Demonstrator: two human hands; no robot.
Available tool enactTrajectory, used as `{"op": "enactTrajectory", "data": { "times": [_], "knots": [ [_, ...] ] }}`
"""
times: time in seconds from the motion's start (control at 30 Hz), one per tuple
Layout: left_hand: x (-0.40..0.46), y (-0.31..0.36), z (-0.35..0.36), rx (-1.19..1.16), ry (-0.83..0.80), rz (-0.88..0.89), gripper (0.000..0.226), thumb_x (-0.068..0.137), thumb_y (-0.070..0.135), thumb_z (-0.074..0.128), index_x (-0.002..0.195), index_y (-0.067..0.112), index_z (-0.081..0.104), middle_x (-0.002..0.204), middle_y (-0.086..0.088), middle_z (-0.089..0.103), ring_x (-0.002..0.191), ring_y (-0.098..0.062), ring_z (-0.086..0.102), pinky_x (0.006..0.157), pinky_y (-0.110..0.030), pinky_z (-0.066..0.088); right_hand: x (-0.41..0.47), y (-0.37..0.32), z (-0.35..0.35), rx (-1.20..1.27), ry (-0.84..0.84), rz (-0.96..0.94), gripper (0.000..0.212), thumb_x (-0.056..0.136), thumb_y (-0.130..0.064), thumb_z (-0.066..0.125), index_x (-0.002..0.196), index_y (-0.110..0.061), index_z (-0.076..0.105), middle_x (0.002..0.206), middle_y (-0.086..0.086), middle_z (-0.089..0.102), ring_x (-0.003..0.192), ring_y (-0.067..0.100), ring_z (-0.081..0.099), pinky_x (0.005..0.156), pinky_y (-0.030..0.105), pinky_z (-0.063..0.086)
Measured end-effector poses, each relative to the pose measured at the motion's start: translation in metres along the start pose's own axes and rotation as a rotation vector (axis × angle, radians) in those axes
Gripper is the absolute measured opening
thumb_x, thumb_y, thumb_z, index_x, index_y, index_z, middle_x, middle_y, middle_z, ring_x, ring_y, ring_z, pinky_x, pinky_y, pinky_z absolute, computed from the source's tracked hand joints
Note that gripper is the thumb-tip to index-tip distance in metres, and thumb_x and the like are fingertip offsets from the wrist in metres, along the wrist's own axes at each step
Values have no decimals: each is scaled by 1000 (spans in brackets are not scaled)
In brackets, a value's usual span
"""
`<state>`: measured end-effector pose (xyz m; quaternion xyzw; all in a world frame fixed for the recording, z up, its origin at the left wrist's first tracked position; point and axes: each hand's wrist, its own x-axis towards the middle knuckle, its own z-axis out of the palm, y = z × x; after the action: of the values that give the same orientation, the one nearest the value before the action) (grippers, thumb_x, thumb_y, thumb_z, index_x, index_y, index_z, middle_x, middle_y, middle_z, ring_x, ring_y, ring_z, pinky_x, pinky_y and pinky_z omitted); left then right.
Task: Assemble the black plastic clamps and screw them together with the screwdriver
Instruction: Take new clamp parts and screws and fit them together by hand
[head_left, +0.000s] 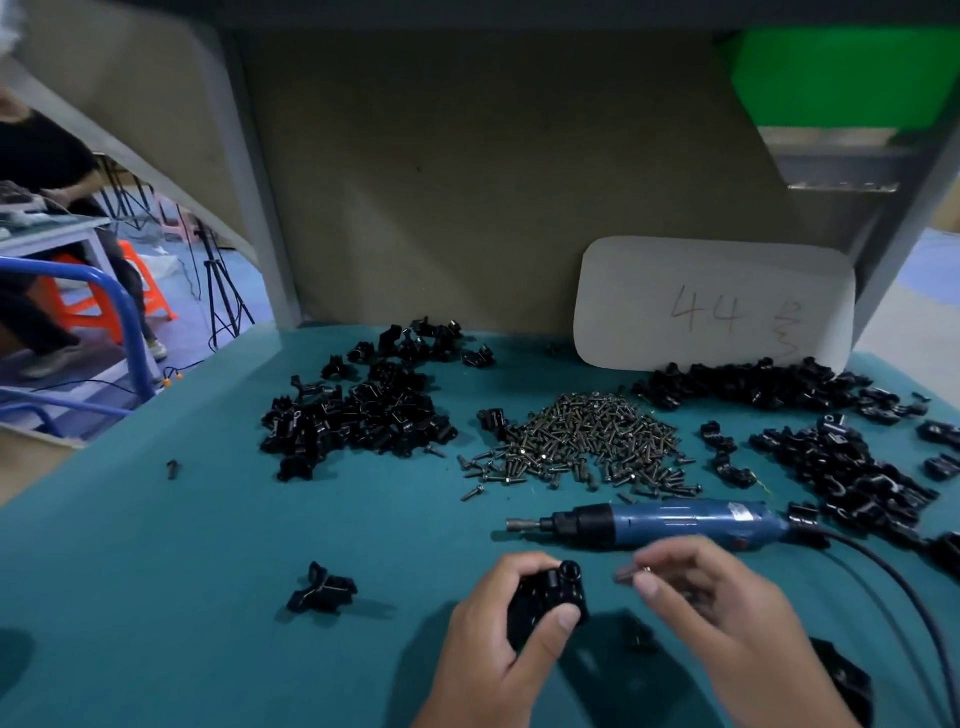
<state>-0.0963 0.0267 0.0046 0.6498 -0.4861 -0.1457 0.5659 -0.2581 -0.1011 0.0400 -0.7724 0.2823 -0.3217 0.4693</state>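
Left hand (506, 631) is wrapped around a black clamp (548, 597) near the table's front edge while the right hand (711, 608) pinches a blurry screw (631, 575) just beside it, screwdriver (660, 524) lying right behind both hands.

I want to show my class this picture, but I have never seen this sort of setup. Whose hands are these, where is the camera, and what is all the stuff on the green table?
There is no machine: the one picture comes from a camera worn on a person's head, looking down at their own hands. The left hand grips a black plastic clamp. The right hand pinches a small screw, which looks blurred. On the green table lie a blue electric screwdriver with its cable, a heap of screws, and piles of black clamp parts to the left and right. A white card marked 44 leans at the back.
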Motion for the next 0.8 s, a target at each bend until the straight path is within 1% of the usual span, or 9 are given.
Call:
{"op": "enactTrajectory", "data": {
  "times": [0.07, 0.13, 0.23, 0.27, 0.33, 0.4, 0.47, 0.7, 0.8],
  "knots": [
    [-1, 0, 0, 11, -4, 3, 31, 81, 62, 57, 111, 56, 54, 102, 25, 66, 95, -2, 65, 75, -8, 43, -8, 7, 5, 18, 20, -21, 23, 72, -49, 70, 94, -42, 72, 91, -6, 78, 85, 10, 74, 75, 29, 58],
    [-1, 0, 1, 24, -6, 8, 32, 81, 62, 57, 112, 56, 54, 103, 25, 66, 96, -3, 65, 75, -8, 43, -11, 6, 11, -3, 37, -83, 21, 77, -51, 68, 97, -47, 69, 91, -10, 78, 85, 8, 74, 74, 27, 58],
    [-2, 0, 0, 31, -18, 10, 34, 80, 66, 55, 113, 56, 53, 103, 25, 66, 96, -2, 66, 74, -8, 44, -13, 8, 17, -118, 53, -172, 28, 84, -65, 62, 91, -41, 73, 84, -20, 75, 79, 4, 73, 69, 23, 57],
    [-2, 0, 0, 30, -23, 8, 35, 80, 68, 55, 113, 57, 53, 104, 26, 66, 96, -1, 66, 74, -8, 45, -14, 9, 19, -144, 63, -190, 26, 85, -63, 64, 86, -39, 73, 82, -22, 74, 77, 2, 73, 68, 24, 57],
    [-1, 0, 1, 28, -27, 5, 36, 78, 69, 54, 113, 58, 52, 104, 27, 66, 95, -1, 66, 73, -8, 45, -14, 14, 19, -215, 79, -261, 5, 86, -40, 76, 88, -37, 73, 80, -24, 72, 73, -2, 70, 64, 22, 56],
    [-1, 0, 1, 36, -16, 9, 36, 77, 68, 55, 112, 59, 52, 105, 28, 65, 96, 0, 65, 74, -9, 45, -12, 12, 19, -300, 127, -364, 13, 83, -24, 82, 85, -34, 75, 78, -23, 70, 68, -6, 66, 60, 10, 51],
    [-1, -1, 1, 46, -9, 16, 37, 76, 68, 55, 112, 60, 52, 105, 29, 65, 97, 1, 65, 75, -8, 45, -12, 10, 20, -299, 162, -418, 12, 77, -21, 79, 84, -30, 77, 77, -23, 68, 67, -5, 63, 59, 5, 47],
    [-2, -1, 4, 92, -27, 32, 37, 76, 66, 59, 112, 61, 53, 105, 28, 66, 95, 0, 66, 73, -8, 46, -12, 13, 19, -272, 259, -464, 14, 76, -17, 79, 86, -27, 76, 79, -27, 64, 69, -12, 60, 62, 3, 44],
    [-1, -3, 3, 87, -32, 4, 36, 78, 54, 65, 111, 62, 53, 102, 29, 66, 93, 0, 66, 73, -9, 45, -12, 16, 22, -236, 241, -484, 6, 83, -29, 77, 87, -24, 78, 81, -24, 66, 70, -8, 61, 60, 8, 48]
  ]
}}
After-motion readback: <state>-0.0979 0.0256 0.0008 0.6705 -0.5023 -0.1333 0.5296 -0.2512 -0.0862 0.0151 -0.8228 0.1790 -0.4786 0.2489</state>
